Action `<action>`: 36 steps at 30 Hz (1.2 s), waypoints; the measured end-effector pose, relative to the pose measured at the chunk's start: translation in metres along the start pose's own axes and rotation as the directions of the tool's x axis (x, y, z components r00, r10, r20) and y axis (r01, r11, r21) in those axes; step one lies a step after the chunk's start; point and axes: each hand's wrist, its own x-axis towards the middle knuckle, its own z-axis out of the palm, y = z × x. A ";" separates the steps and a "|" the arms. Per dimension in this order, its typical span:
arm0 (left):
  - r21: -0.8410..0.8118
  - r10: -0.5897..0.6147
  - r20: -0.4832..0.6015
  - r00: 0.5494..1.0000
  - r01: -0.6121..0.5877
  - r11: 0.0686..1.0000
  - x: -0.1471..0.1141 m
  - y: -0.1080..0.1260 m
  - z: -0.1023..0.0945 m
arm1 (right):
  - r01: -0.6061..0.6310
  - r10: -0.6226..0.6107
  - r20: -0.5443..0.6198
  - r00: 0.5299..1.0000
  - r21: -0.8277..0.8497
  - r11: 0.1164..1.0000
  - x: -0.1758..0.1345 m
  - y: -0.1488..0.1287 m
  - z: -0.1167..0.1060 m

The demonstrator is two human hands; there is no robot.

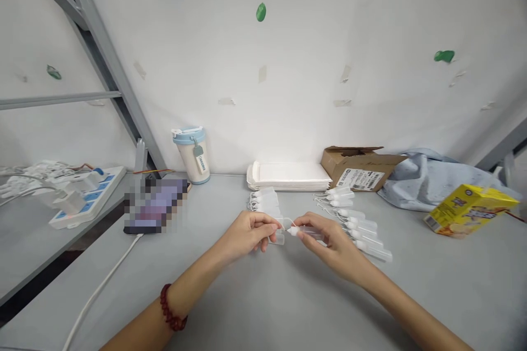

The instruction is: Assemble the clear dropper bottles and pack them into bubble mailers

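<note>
Our left hand (249, 235) and right hand (331, 238) sit close: right grips a translucent, slender, white-tipped plastic bottle (309, 232), tip facing left; left pinches a thin white cord (290, 220). We'd keep bottle steady, cord untwisted.

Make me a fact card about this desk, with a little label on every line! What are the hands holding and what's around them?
left hand: pinching a thin white cord
right hand: holding a small see-through bottle
more bottles: left group and right group, lying down
wrist: dark red bracelet on the left
back: cup with blue lid, white stack, open cardboard box
far right: yellow box, blue cloth
far left: power strip
table: grey
</note>
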 end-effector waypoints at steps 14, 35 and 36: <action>0.010 0.069 0.028 0.997 -0.070 0.998 -0.003 -0.004 0.007 | 0.026 -0.029 0.041 0.999 0.058 0.998 -0.005 0.003 0.008; 0.132 0.049 0.129 0.990 -0.066 0.989 -0.005 0.008 -0.003 | -0.007 0.006 0.014 1.000 0.091 0.996 -0.002 -0.001 0.001; 0.146 0.047 0.126 0.991 -0.066 0.987 -0.004 0.008 -0.003 | -0.001 0.000 0.017 1.000 0.084 0.996 -0.003 -0.001 0.002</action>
